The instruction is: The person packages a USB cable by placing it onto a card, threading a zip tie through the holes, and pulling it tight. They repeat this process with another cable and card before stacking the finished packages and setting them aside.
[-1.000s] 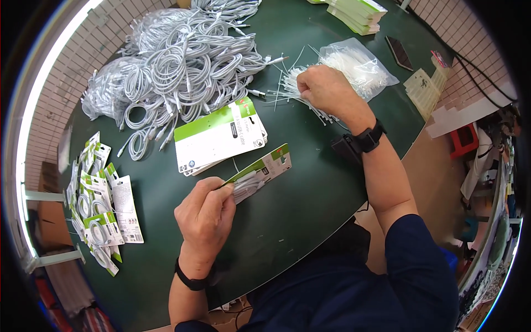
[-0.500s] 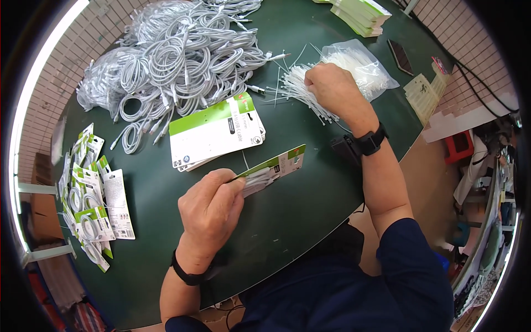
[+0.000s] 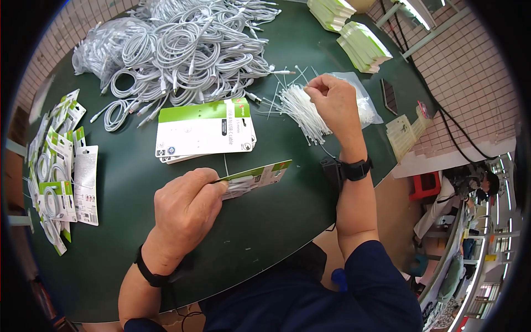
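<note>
My left hand (image 3: 188, 205) is closed on a green-and-white packaging card (image 3: 271, 172), held tilted almost edge-on above the table, with a coiled grey-white cable (image 3: 239, 187) against it. A thin white cable tie (image 3: 225, 164) sticks up from the card beside my fingers. Over a loose heap of white cable ties (image 3: 301, 113), my right hand (image 3: 336, 105) has thumb and forefinger pinched together; what they hold, if anything, is too small to make out. A clear plastic bag (image 3: 371, 110) with more ties lies partly behind that hand.
A stack of flat cards (image 3: 193, 133) lies beyond my left hand. Coiled cables (image 3: 182, 55) pile up at the far left; carded cables (image 3: 55, 182) lie nearer left. At the right are card bundles (image 3: 362, 47), a phone (image 3: 389, 97) and a black object (image 3: 332, 171) by my right wrist.
The head view has shifted, so most of the scene sits further left. My right hand has come up a little from the tie heap, fingers pinched. My left hand keeps the card and cable.
</note>
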The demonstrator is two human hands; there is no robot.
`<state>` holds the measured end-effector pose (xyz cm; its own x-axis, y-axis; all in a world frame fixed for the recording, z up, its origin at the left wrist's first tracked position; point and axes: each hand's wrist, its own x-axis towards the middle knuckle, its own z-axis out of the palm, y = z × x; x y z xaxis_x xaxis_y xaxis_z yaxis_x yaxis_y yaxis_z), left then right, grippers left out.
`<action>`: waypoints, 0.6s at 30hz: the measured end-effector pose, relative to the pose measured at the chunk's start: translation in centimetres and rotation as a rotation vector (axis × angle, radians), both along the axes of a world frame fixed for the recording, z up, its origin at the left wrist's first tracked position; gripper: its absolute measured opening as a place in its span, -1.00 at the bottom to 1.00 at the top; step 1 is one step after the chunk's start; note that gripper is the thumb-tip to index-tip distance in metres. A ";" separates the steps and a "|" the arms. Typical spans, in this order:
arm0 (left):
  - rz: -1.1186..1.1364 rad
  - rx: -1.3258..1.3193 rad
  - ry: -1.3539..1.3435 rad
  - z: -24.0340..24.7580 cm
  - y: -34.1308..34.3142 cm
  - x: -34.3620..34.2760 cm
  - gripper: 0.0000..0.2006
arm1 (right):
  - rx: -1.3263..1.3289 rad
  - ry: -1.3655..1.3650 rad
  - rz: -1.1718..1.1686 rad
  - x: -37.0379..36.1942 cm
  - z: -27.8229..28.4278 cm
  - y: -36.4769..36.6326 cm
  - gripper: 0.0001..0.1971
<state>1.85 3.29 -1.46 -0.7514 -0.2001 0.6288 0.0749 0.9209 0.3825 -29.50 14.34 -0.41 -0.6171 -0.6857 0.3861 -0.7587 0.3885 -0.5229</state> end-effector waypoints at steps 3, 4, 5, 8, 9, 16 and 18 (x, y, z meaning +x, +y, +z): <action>-0.006 -0.004 0.004 -0.1 0.2 0.0 -0.75 | -0.159 -0.566 0.172 1.5 0.3 -0.3 -0.89; -0.014 -0.009 -0.002 -0.2 0.1 0.0 -0.74 | -0.242 -0.858 0.253 2.2 0.5 -0.5 -0.88; -0.011 -0.014 -0.013 -0.2 0.0 0.1 -0.74 | -0.246 -0.869 0.257 2.8 0.4 -0.7 -0.88; -0.039 -0.024 0.010 -0.1 0.2 -0.1 -0.72 | -0.183 -1.220 0.399 4.5 -0.1 -1.4 -0.87; -0.037 -0.029 -0.008 -0.1 0.2 0.0 -0.72 | -0.189 -1.238 0.404 4.9 -0.3 -1.6 -0.87; -0.092 -0.048 -0.003 -0.2 0.3 -0.1 -0.72 | 0.010 -1.206 0.509 7.5 -0.7 -1.8 -0.85; -0.094 -0.049 -0.016 -0.1 0.3 -0.1 -0.72 | 0.024 -1.207 0.522 7.9 -0.7 -1.8 -0.85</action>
<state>1.76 3.59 -1.59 -0.7752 -0.0980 0.6240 0.1559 0.9276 0.3394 -21.58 12.54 -1.13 -0.2249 -0.9459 -0.2338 0.1157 0.2123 -0.9703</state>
